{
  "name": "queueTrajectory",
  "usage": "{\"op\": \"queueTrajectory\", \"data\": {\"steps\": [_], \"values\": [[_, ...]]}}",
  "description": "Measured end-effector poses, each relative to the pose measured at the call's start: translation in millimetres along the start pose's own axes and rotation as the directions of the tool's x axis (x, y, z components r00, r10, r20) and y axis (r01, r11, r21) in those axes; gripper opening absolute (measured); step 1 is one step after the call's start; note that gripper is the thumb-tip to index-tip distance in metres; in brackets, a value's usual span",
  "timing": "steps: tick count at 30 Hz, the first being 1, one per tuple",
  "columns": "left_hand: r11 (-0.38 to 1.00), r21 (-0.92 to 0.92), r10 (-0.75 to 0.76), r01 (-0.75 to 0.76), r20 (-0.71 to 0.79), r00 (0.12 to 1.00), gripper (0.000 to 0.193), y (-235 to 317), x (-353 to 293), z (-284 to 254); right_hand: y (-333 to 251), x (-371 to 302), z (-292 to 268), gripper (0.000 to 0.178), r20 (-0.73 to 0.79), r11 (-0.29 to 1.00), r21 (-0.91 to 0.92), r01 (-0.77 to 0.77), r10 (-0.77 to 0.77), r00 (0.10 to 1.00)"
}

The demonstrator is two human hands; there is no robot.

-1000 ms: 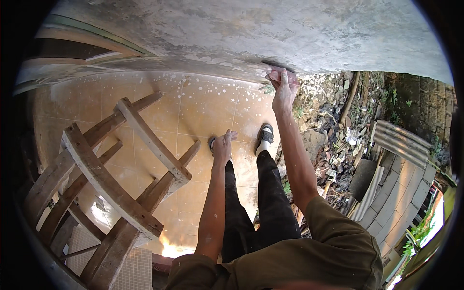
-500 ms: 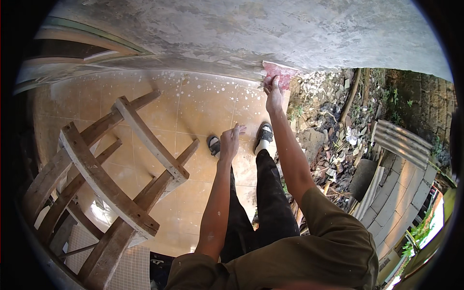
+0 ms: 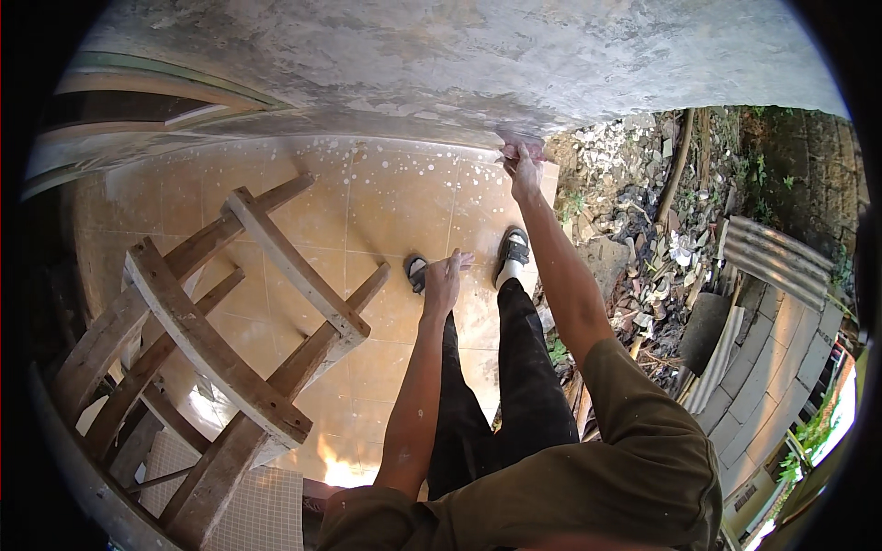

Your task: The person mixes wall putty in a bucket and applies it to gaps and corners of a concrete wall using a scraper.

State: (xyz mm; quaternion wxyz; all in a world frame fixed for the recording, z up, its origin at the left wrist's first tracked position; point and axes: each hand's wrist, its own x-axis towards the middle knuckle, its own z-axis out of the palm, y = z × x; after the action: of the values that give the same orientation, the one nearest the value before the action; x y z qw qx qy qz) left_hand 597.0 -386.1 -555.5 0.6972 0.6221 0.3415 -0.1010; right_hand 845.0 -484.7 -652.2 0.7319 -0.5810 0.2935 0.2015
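Note:
My right hand (image 3: 524, 173) reaches forward to the foot of the grey plastered wall (image 3: 459, 64). Between its fingers is a flat red piece smeared with white (image 3: 520, 147), at the wall's lower edge. The piece shows nearly edge-on, and the fingers hide part of it; I cannot tell its exact kind. My left hand (image 3: 443, 283) hangs in front of my legs, away from the wall. Its fingers are loosely apart and hold nothing.
A wooden trestle-like frame (image 3: 211, 358) stands on the left over white-spotted tan floor tiles (image 3: 303, 211). Rubble (image 3: 634, 220) lies beyond the tile edge on the right, with corrugated sheets (image 3: 772, 262) and stacked grey blocks (image 3: 767, 367) nearer me. A framed opening (image 3: 119, 106) is at upper left.
The red piece has turned from showing its broad face to nearly edge-on, and sits slightly lower against the wall. My left hand stays much as it was; the whole view has shifted slightly.

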Motion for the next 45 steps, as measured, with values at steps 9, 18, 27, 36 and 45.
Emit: {"op": "queueTrajectory", "data": {"steps": [9,18,27,36,45], "values": [[0.999,-0.044,0.009,-0.010,-0.023,1.000,0.053,10.5,-3.6,-6.2,-76.2,-78.1,34.1,0.013,0.088,0.881,0.125,0.456,-0.468,0.879],[0.996,-0.094,0.002,-0.005,-0.029,1.000,0.051,4.7,5.6,-11.7,-71.1,-163.3,26.5,0.020,0.130,0.920,0.239,0.310,-0.347,0.929],[0.997,-0.074,0.000,-0.002,-0.019,1.000,0.053,25.6,13.7,-28.2,-18.7,-89.3,98.7,0.028,0.176,0.963,0.141,0.230,-0.253,0.951],[0.992,-0.123,-0.047,0.041,-0.048,0.998,0.055,5.9,15.5,-51.2,14.6,-52.9,133.1,0.032,0.136,0.982,0.190,-0.002,-0.024,0.990],[0.984,-0.176,-0.043,0.032,-0.059,0.997,0.055,13.9,16.6,-54.5,78.1,-29.2,106.3,0.052,-0.029,0.957,-0.031,-0.290,0.289,0.957]]}}
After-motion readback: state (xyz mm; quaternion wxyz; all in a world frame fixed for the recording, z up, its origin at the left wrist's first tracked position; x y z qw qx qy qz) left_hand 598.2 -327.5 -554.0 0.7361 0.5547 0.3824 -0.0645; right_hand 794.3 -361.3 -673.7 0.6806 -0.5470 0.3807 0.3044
